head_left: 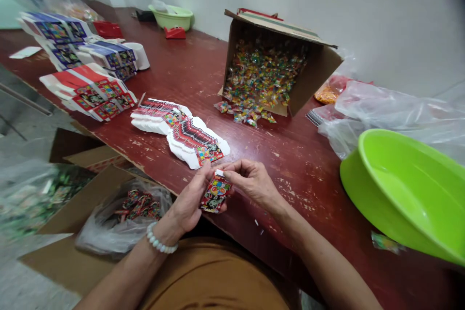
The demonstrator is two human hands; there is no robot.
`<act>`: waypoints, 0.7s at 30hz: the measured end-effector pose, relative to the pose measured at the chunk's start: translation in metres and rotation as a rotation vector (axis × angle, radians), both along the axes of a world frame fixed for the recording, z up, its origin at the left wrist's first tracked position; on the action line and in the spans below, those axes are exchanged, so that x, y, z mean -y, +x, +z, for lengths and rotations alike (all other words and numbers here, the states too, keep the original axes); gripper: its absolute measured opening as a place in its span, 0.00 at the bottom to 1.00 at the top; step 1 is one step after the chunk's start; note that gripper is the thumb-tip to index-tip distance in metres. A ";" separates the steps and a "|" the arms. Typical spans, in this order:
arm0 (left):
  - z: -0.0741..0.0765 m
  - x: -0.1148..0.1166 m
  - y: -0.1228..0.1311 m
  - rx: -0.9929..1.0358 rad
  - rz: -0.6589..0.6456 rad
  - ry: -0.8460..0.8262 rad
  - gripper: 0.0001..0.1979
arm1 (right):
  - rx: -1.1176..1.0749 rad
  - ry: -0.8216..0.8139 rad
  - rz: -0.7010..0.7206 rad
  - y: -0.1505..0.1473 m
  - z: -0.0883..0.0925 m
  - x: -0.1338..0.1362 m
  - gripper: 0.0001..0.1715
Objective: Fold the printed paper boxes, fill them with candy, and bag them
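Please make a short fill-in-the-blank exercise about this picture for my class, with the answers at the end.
1. The left hand holds a small printed box that is mainly ____.
2. The right hand touches the small printed box's ____ top flap.
3. A beaded bracelet circles the ____ wrist.
4. The large basin at the picture's right is bright ____.

Missing words: red; white; left; green.

We are seeing a small carton (215,196) showing multicoloured print on red, its flap (220,173) gleaming white; our beaded bracelet (160,242) is mixing pale green and white, while the plastic basin (354,186) is glowing lime green.
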State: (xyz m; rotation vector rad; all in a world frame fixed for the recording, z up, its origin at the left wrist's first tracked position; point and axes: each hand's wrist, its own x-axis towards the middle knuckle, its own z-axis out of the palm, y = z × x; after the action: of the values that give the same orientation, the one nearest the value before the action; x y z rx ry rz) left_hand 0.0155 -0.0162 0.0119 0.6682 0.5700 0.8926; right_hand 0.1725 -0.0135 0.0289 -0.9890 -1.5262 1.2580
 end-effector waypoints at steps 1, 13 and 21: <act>0.000 0.000 -0.001 -0.011 0.010 -0.013 0.28 | -0.009 0.005 0.012 0.000 0.001 0.000 0.13; 0.003 -0.004 -0.010 -0.019 0.079 -0.068 0.19 | 0.383 0.594 0.097 -0.001 -0.016 0.004 0.17; -0.031 0.009 -0.128 -0.771 0.560 0.198 0.36 | 0.526 0.218 -0.298 0.027 -0.004 -0.074 0.21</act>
State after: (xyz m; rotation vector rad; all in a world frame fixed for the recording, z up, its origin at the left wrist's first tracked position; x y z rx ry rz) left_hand -0.1126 -0.0256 -0.0187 1.0670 1.4187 1.2152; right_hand 0.1997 0.0602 0.0254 -1.4096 -1.7770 0.6306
